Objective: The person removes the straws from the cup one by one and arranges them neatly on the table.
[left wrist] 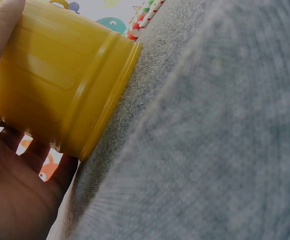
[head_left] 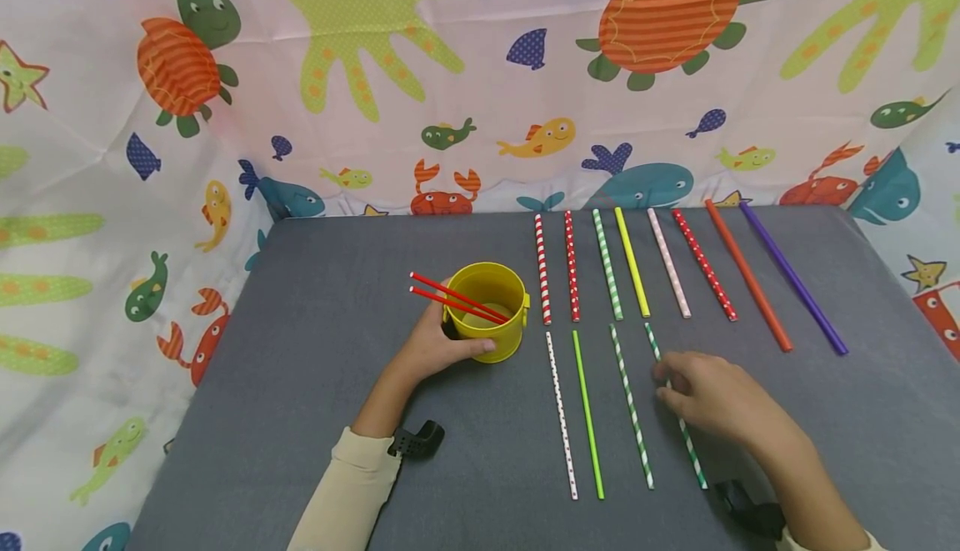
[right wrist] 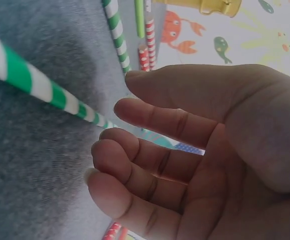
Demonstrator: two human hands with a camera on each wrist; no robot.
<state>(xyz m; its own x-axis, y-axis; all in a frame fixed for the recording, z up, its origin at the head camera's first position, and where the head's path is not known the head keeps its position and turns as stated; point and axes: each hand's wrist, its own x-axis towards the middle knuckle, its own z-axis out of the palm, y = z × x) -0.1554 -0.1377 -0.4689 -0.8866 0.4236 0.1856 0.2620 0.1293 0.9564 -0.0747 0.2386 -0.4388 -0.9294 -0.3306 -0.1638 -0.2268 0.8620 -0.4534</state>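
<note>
My left hand (head_left: 433, 343) grips a small yellow bucket (head_left: 501, 344) at the table's middle, thumb in front and fingers round the far side. Two red straws (head_left: 431, 283) lean in the bucket, their upper ends sticking out over its left rim. To the right, my right hand (head_left: 712, 393) hovers over a dark green and white striped straw (head_left: 690, 446). Its fingers are loosely bent, with the thumb apart and nothing held, in the right wrist view. The straw lies on the table, partly hidden by this hand. Left of it is another green striped straw (head_left: 632, 405).
Nearer me lie a lime straw (head_left: 588, 415) and a white dotted straw (head_left: 561, 415). A back row of several straws includes a yellow straw (head_left: 632, 262), an orange-red straw (head_left: 748, 275) and a purple straw (head_left: 793, 278). Behind the grey table (head_left: 300, 301) hangs a sea-animal cloth (head_left: 480, 51).
</note>
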